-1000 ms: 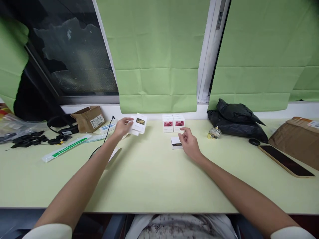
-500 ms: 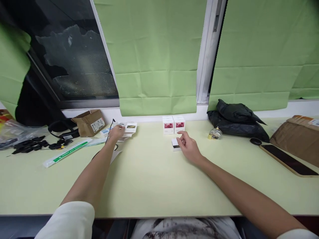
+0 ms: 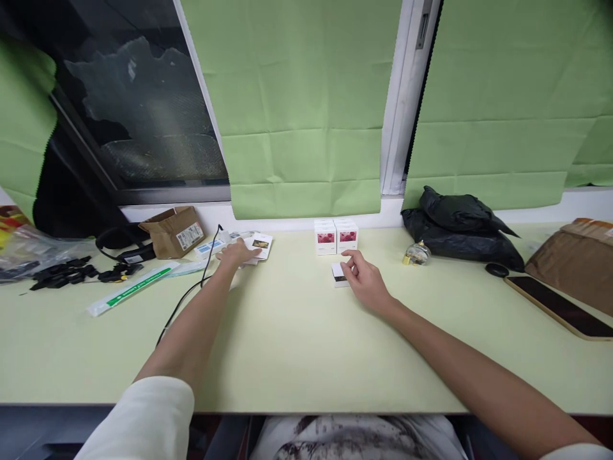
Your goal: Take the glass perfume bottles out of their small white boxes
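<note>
Your left hand (image 3: pixel 235 254) is spread loosely over white cards (image 3: pixel 262 245) on the surface (image 3: pixel 287 345) — no firm hold shows. Your right hand (image 3: pixel 368 287) is half curled at a small box (image 3: pixel 338 273); whether it grips, I can't tell. Just beyond that hand, white boxes (image 3: pixel 326 241) already stand grouped — the small box remains apart.

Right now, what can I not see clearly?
In the head view:
Whether left hand grips the printed card: its back hides this.
Right end of the small box: behind the right hand.
Fine print on pink-pictured boxes: too small.
Right end of brown package: cut off by frame edge.
</note>
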Motion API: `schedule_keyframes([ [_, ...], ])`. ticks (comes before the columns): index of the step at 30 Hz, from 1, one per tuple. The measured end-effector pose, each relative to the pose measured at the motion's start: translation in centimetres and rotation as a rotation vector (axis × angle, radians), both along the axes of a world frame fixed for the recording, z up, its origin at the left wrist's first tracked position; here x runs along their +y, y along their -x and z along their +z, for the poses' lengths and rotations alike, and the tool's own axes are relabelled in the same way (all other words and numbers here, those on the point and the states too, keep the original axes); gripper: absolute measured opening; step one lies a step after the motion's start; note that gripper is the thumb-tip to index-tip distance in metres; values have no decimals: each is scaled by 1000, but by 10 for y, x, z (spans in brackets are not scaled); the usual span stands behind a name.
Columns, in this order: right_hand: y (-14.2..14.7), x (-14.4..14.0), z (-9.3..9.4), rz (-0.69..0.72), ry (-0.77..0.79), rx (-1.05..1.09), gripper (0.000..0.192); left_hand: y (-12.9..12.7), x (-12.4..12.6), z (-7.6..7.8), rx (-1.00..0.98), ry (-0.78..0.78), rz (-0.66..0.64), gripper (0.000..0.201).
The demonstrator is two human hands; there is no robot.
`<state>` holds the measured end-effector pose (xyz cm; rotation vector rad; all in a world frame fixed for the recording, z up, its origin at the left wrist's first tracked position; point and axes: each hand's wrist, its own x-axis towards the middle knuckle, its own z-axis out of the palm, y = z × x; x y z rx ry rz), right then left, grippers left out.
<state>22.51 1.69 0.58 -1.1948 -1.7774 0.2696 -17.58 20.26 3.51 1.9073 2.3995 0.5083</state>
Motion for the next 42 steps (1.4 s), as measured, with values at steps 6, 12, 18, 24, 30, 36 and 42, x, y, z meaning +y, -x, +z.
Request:
schedule_keyframes([
  [6, -1, 1, -2, 8, 7, -22, 27, 12, -6, 9, 203, 27, 117, 83],
  [12, -1, 1, -3, 12, 33, -42, 28, 20, -12, 6, 259, 15, 13, 63],
  [18, -1, 1, -3, 17, 30, -43, 27, 5, -14, -7, 303, -51, -77, 52],
  [24, -2, 1, -1, 13, 17, -45, 26, 1, -18, -11, 304, -86, -81, 75],
  [30, -2, 2, -1, -9, 9, -54, 25, -10, -28, 6, 338, -85, -74, 68],
  [36, -8, 11, -4, -196, -111, -184, 20, -79, -65, 9, 282, -40, -347, 59],
  [42, -20, 28, -15, -378, -37, -248, 24, -165, -138, -18, 64, -156, -767, 63],
])
